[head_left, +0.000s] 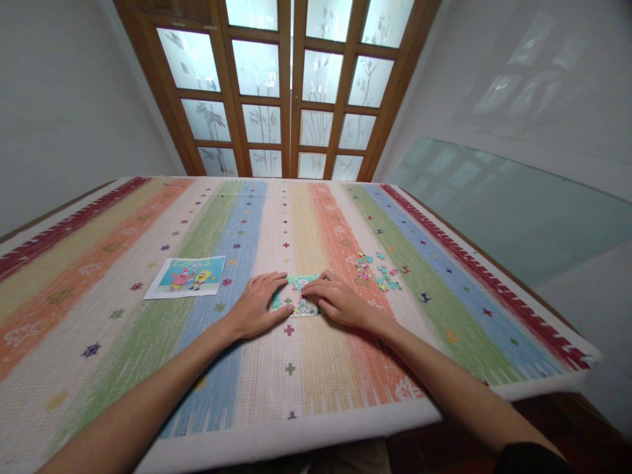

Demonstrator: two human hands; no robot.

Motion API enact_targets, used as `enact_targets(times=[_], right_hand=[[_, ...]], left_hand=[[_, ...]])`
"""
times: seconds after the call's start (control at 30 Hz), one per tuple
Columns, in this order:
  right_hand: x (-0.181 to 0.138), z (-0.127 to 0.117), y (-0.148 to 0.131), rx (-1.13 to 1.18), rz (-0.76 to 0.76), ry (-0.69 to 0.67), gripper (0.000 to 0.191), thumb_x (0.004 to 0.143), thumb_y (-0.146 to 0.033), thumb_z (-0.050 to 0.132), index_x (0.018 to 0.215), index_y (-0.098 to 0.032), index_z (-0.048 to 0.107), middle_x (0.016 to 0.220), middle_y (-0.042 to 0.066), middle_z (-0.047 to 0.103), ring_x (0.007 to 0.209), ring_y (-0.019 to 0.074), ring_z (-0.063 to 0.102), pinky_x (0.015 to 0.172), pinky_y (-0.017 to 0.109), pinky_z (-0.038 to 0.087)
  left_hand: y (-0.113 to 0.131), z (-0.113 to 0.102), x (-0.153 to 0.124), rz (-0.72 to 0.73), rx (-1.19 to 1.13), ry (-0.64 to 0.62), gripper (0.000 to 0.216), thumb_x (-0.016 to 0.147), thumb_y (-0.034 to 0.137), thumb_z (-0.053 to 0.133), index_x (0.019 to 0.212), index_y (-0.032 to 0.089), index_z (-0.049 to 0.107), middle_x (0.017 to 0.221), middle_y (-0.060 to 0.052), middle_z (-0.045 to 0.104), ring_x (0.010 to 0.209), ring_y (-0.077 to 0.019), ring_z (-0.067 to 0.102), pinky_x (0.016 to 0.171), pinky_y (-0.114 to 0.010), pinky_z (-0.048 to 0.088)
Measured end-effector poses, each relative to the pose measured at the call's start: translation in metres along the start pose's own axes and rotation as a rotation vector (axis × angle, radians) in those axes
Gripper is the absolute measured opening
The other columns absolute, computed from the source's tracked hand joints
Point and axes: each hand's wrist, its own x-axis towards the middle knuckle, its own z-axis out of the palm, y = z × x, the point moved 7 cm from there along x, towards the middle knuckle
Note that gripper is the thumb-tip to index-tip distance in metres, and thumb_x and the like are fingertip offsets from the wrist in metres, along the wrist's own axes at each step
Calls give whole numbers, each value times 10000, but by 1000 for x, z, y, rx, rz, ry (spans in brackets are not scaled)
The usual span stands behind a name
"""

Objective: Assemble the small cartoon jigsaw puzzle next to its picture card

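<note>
A small, partly assembled jigsaw puzzle (297, 308) lies flat on the cloth between both hands, with patches of teal, green and pink. My left hand (259, 306) rests at its left edge, fingers stretched forward and thumb apart, bracketing that side. Over the puzzle's right part, my right hand (338, 301) has its fingers bent and drawn together, the tips down on the puzzle. Whatever is under those fingertips is hidden. Loose jigsaw pieces (388, 283) lie scattered to the right of my right hand.
A printed cartoon picture (190, 276) on white paper lies to the left. Beneath everything is a striped, patterned tablecloth (291, 388), its front edge close to me. Wooden doors (290, 118) with frosted panes stand beyond the table, and a glass panel (513, 204) is at right.
</note>
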Motion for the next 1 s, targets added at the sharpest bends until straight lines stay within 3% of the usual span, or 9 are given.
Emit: enact_targets(times=[0.13,0.27,0.4,0.53,0.67,0.8,1.0], right_hand=[[-1,-14,4,-23,-17,103,341,970,-80,477,1234,-178,670,1254,113,719,1119,234,622,1009,442,456],[-10,-45,29,-106,93,248,442,907,-52,468,1271,-215,660,1292,122,669,1200,283,578,1029,507,451],[-32,-87,67,-230,238,418,400,850,-78,487,1111,-242,742,1164,100,689,1112,306,593,1032,533,438],[-60,-121,104,-361,427,483,324,816,-109,500,947,-226,772,1007,107,693,1021,314,609,996,512,455],[-82,-136,132,-421,574,396,286,789,-121,497,838,-184,771,924,138,689,959,319,631,946,478,472],[-93,-136,147,-399,642,257,275,763,-112,501,792,-173,768,919,134,706,914,295,655,890,427,491],[-89,-122,144,-290,596,62,241,754,-165,557,811,-197,789,852,75,721,716,194,616,751,318,492]], left_hand=[[0,0,0,21,1,18,487,986,503,558,1364,196,567,1465,-141,583,1350,-320,530,1155,-569,386],[2,-3,-2,72,13,61,458,1000,473,551,1360,189,558,1456,-157,581,1334,-327,541,1126,-583,422],[11,-7,-4,155,48,110,430,1000,426,554,1368,204,559,1449,-151,586,1352,-337,524,1118,-595,435],[31,-11,-7,331,59,140,353,1012,325,540,1339,199,583,1357,-128,656,1311,-306,562,1095,-557,468],[48,-17,-11,472,28,190,240,1048,199,452,1198,194,639,1156,-97,732,1139,-238,648,1006,-460,537],[49,-19,-15,472,-12,225,250,1062,158,388,1097,198,633,952,-67,733,932,-201,669,947,-426,559],[37,-16,-18,430,27,267,325,1020,111,394,1278,197,571,1024,-92,722,1002,-229,666,929,-438,561]])
